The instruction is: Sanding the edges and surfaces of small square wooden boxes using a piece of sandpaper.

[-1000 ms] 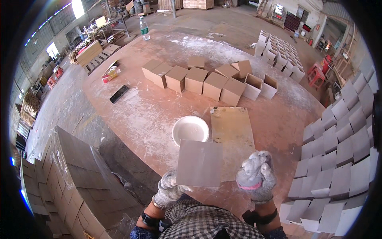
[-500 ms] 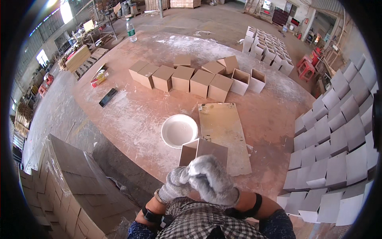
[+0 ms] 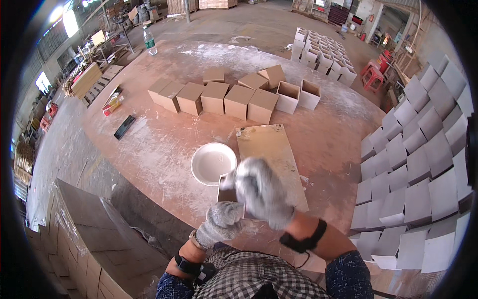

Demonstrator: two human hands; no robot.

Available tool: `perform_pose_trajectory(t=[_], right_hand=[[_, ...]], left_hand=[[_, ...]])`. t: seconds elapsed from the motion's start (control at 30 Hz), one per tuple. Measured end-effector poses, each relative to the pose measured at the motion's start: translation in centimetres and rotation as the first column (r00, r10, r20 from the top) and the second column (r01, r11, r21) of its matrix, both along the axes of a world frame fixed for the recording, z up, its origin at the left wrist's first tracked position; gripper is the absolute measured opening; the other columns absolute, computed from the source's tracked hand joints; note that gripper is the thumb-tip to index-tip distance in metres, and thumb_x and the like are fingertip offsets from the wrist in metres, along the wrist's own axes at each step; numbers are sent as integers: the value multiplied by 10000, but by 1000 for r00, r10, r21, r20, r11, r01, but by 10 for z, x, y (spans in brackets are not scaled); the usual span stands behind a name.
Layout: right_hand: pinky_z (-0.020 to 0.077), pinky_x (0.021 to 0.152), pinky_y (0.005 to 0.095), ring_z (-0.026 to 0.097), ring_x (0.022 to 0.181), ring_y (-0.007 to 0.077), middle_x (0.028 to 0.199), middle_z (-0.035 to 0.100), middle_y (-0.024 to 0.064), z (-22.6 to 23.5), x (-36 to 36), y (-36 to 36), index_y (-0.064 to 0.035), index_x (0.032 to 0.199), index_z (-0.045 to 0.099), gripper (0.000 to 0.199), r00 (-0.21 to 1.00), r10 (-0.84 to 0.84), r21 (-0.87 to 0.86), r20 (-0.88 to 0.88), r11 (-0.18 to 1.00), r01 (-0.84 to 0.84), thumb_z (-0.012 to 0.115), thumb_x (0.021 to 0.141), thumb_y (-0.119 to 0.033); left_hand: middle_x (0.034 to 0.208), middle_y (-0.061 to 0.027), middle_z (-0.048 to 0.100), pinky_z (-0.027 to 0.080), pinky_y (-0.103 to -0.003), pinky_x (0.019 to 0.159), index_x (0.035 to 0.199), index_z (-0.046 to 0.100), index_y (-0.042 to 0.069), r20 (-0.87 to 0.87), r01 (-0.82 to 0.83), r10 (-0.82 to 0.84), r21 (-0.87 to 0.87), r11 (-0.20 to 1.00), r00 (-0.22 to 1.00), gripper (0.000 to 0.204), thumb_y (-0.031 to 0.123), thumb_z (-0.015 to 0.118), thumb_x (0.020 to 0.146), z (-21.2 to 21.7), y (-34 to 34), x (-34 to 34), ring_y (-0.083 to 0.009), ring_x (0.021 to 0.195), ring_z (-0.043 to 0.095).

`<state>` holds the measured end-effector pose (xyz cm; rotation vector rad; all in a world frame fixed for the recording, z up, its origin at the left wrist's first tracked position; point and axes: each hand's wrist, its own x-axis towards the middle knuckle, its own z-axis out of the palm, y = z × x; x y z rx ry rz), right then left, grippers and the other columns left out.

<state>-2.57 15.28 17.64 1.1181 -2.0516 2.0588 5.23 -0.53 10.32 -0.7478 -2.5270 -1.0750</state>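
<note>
brown-lined box [image 3: 227, 194] is gripped from the near side by left hand [image 3: 222, 222], just near of the bowl [image 3: 194, 169]; its right's covered by right hand [image 3: 262, 193], grip too blurry to be told

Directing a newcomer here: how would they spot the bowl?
On the big reddish table, find the flat yellowish board. Just left of it, beyond the gloved left hand, sits the white bowl, its round rim setting it apart from the straight-edged board.

Matt box [image 3: 228, 193], knitted cloth gloves [image 3: 222, 222]
</note>
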Motion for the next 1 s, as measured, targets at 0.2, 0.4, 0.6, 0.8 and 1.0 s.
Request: perform_pose_trajectory(t=[0.2,0.4,0.6,0.8,1.0], right_hand=[[458,450,283,529,525,110,830,634,80,0,-70,27,-48,1042,500,61,925,31,-313,378,945,96,521,1015,-98],[499,538,283,535,567,119,897,658,100,8,-88,69,-54,1087,559,106,753,19,-547,657,700,460,538,1014,-128],[508,578,293,570,619,151,1055,660,161,16,-36,50,-49,1157,490,164,927,150,-353,345,935,-20,534,1005,-96],[482,586,257,527,631,103,1026,629,125,17,29,18,-60,1151,493,134,985,173,-34,-27,984,-174,456,1022,-51],[536,682,318,606,785,169,1038,599,97,10,77,47,-87,1157,540,176,676,616,-664,406,706,-245,545,982,-114]], left_hand=[[1017,-114,698,559,-409,755,1073,674,79,-98,8,-5,33,999,995,380,223,819,752,-6,-3,9,-341,896,683],[985,-110,712,548,-392,771,1048,687,43,200,-33,-110,602,798,974,260,122,805,830,-15,-22,22,-278,881,694],[1067,-118,701,533,-392,849,1128,652,15,331,-73,-130,536,841,934,283,116,701,868,-13,-11,22,-296,983,676],[1090,-115,702,532,-386,883,1154,653,23,207,-8,-89,428,904,974,303,120,671,868,-6,-4,9,-276,1005,678],[1127,-178,680,582,-434,865,1155,624,-72,588,-414,40,519,748,808,430,156,737,809,-5,-11,4,-311,1003,682]])
